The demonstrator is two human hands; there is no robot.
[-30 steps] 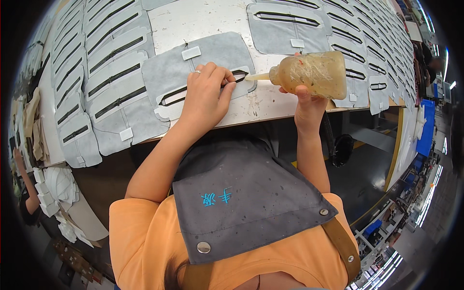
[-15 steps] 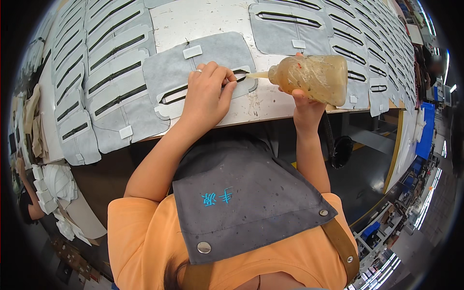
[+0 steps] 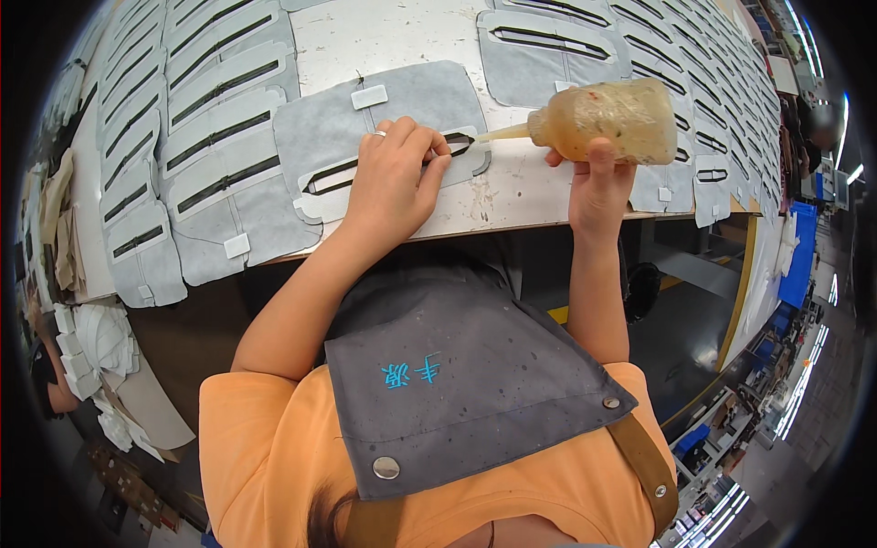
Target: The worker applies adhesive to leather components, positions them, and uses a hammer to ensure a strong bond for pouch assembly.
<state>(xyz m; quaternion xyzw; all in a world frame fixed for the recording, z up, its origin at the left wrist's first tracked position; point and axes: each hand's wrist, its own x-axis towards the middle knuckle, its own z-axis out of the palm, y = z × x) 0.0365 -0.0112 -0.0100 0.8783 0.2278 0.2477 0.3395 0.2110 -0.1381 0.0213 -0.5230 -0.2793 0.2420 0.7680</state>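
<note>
A grey fabric piece (image 3: 416, 89) with a white strip and a long dark-edged slot lies before me at the table's front edge. My left hand (image 3: 395, 178) rests on it, fingers curled and thumb against the index finger at the slot; the fingertips are partly hidden. In my right hand (image 3: 603, 187) is a squeeze bottle (image 3: 607, 119), translucent, yellowish and tipped on its side. Its thin nozzle (image 3: 505, 133) points left, with the tip by the slot's right end. A small white tag (image 3: 370, 97) lies above my left hand.
Overlapping rows of similar slotted grey pieces (image 3: 227, 137) cover the table's left side, and more pieces (image 3: 548, 68) spread over the right. Between them the white tabletop (image 3: 365, 36) shows. A stack of white parts (image 3: 105, 342) stands lower left. A blue panel (image 3: 798, 251) hangs far right.
My right hand and the bottle have moved right and slightly farther from me. The nozzle tip has shifted a little right along the slot's end. My left hand has barely moved.
</note>
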